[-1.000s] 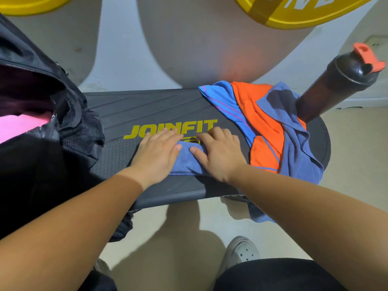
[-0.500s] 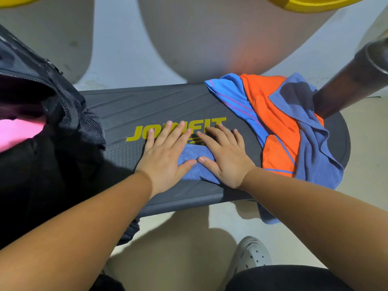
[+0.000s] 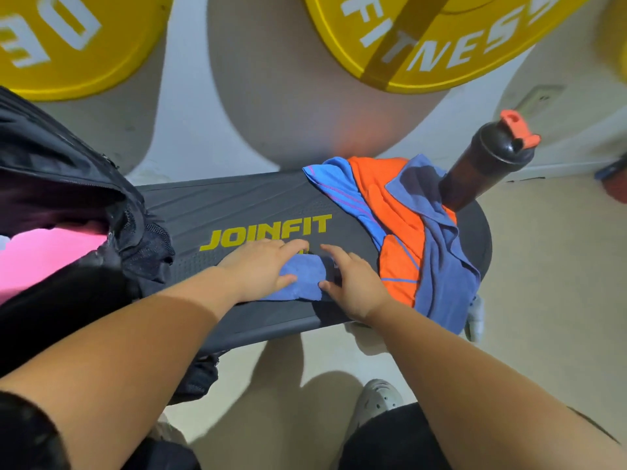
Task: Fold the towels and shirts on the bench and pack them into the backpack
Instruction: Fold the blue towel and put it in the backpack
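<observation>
Your left hand (image 3: pixel 264 266) lies flat on the small folded blue towel (image 3: pixel 305 276) on the dark grey tabletop (image 3: pixel 237 198); your right hand (image 3: pixel 353 283), fingers spread, touches its edge. Folding seems done: next, grip it and load the open black backpack (image 3: pixel 68 171).

Left hand (image 3: pixel 261 266): yours, flat on the folded blue towel (image 3: pixel 302 279) just below the JOINFIT logo (image 3: pixel 268 230).
Right hand (image 3: pixel 353 283): yours, thumb at the towel's right edge.
Backpack (image 3: pixel 84 205): left of the logo.
</observation>
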{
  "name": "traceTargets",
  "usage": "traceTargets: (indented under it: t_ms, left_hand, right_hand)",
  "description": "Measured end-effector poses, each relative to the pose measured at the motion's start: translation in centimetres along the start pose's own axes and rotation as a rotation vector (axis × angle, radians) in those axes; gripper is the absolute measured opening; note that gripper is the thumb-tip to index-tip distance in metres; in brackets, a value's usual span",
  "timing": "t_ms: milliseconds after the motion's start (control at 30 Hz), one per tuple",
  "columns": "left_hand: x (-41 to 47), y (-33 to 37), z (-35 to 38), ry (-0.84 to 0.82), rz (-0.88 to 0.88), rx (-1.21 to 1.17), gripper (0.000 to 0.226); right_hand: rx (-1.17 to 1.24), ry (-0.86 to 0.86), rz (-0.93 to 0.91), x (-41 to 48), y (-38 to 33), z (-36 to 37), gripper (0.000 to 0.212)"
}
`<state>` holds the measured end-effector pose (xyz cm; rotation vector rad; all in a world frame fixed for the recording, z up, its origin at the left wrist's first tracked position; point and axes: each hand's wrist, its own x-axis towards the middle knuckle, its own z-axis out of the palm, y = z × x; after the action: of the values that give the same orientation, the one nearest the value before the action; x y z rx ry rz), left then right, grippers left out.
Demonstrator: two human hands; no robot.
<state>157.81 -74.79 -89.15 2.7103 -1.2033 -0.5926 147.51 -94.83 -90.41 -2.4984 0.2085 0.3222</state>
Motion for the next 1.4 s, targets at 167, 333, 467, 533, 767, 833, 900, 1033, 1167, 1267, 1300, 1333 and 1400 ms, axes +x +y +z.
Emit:
traceTargets:
  t_ms: [167, 333, 467, 533, 767, 833, 900, 1033, 1167, 1267, 1300, 1333, 1400]
  left_hand:
    - [-1.6, 0.5, -0.7, -0.117, -0.032, -0.097, 0.070]
    - [-3.4, 0.6, 0.2, -0.119, -0.014, -0.212, 0.061]
    - [-5.5, -0.1, -1.6, -0.052, -0.035, -0.409, 0.055]
    - [-7.3, -0.4, -3.9, -0.020, -0.040, -0.482, 0.056]
    - [-14.6, -1.0, -12.5, 0.111, -0.044, -0.637, 0.049]
    - [-16.7, -1.4, -13.8, 0.176, -0.071, -0.682, 0.050]
    - [-18.8, -1.9, -14.7, 0.249, -0.093, -0.724, 0.052]
    - [-23.5, -3.7, -15.5, 0.337, -0.137, -0.764, 0.052]
    - [-28.5, -6.7, -14.5, 0.389, -0.220, -0.784, 0.052]
    - [-31.8, -9.7, -13.8, 0.461, -0.342, -0.801, 0.052]
    - [-32.7, -10.7, -13.8, 0.499, -0.385, -0.816, 0.051]
    - [-33.4, -11.9, -13.7, 0.536, -0.423, -0.824, 0.051]
    - [-34.4, -14.2, -13.5, 0.584, -0.497, -0.829, 0.050]
  right_hand:
    - [-0.062, -0.002, 0.003, -0.1, -1.4, -0.1, 0.063]
    - [-0.138, -0.206, -0.095, 2.0, -3.3, -0.8, 0.083]
    - [0.225, -0.209, -0.073, 1.9, -4.8, -2.5, 0.072]
    - [0.418, -0.179, -0.069, 1.4, -6.5, -3.9, 0.073]
    - [0.685, -0.089, -0.204, -0.3, -16.1, -8.0, 0.045]
    - [0.663, -0.053, -0.260, -0.8, -19.0, -8.4, 0.035]
    - [0.637, -0.027, -0.297, -1.2, -21.9, -8.5, 0.028]
    - [0.623, -0.104, -0.316, -1.4, -27.0, -7.7, 0.022]
    - [0.534, -0.163, -0.350, -1.0, -31.7, -5.0, 0.026]
    - [0.479, -0.162, -0.424, -0.4, -35.3, -2.9, 0.031]
    - [0.456, -0.172, -0.452, -0.2, -36.6, -2.4, 0.032]
    - [0.425, -0.190, -0.480, 0.2, -37.8, -2.0, 0.033]
    - [0.346, -0.240, -0.533, 1.1, -40.3, -1.4, 0.040]
